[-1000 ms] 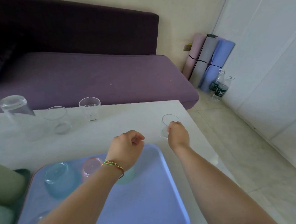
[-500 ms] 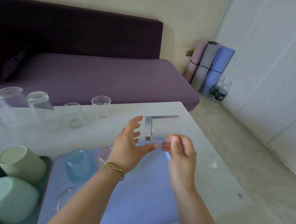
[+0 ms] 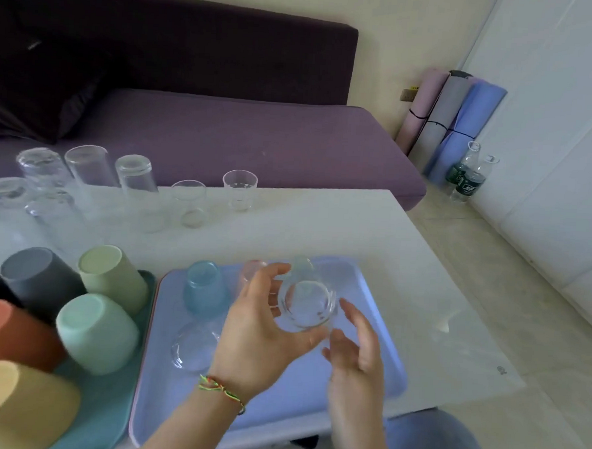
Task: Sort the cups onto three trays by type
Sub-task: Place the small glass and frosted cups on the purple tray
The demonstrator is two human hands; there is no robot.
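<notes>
Over the lilac-blue tray (image 3: 313,397), my left hand (image 3: 258,328) grips a small clear cup (image 3: 305,305), its round end turned toward me. My right hand (image 3: 356,351) hovers just right of the cup with relaxed, spread fingers and holds nothing. On this tray stand a blue cup (image 3: 205,288), a pink cup (image 3: 251,270), a pale green cup (image 3: 302,266) and an upturned clear cup (image 3: 194,347). The teal tray (image 3: 106,406) at the left carries several opaque cups upside down, among them a mint one (image 3: 97,330).
Several tall clear glasses (image 3: 85,168) stand upturned at the table's back left, with two small upright clear cups (image 3: 189,201) beside them. A purple sofa (image 3: 240,139) runs behind the white table (image 3: 405,264). Rolled mats and bottles (image 3: 468,175) are on the floor at the right.
My right hand lifted the clear cup from the table's right side and brought it over the tray. My left hand took hold of it, and the right hand let go.
</notes>
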